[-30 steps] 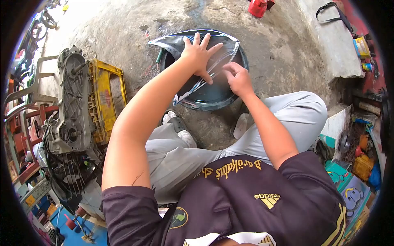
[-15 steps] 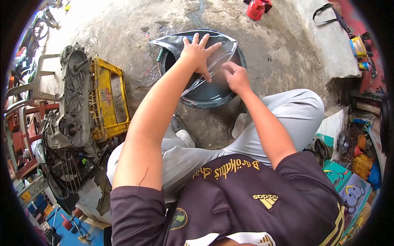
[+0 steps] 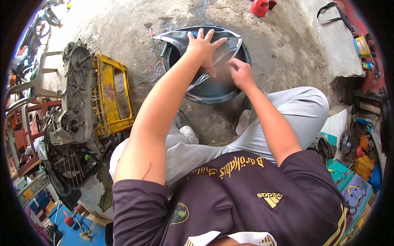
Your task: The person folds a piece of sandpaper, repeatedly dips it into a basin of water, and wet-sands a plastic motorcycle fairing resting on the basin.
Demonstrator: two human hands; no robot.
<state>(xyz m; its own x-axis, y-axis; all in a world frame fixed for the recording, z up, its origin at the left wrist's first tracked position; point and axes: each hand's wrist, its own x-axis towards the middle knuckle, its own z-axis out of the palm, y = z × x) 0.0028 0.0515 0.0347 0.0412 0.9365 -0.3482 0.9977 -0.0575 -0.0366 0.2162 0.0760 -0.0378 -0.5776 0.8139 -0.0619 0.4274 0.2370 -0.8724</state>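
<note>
A dark, curved panel (image 3: 175, 37) with white and blue striping lies across a round black basin (image 3: 219, 96) on the concrete floor. On the panel's upper surface my left hand (image 3: 203, 50) rests with its fingers spread. My right hand (image 3: 241, 73) is beside the panel's right edge, with its fingers curled together in a pinch. Whatever lies between those fingertips is too blurred and small to tell. Clear, shiny film-like streaks show on the panel between the two hands.
A yellow crate (image 3: 107, 88) and a metal engine casing (image 3: 77, 94) stand at the left. A red container (image 3: 259, 7) is on the floor at the top. At the right is a concrete ledge (image 3: 328, 49) with a black strap (image 3: 334, 11).
The view has shifted slightly, and the basin and panel sit a little higher in it. My left hand stays spread on the panel, and my right hand keeps its pinch near the edge.
</note>
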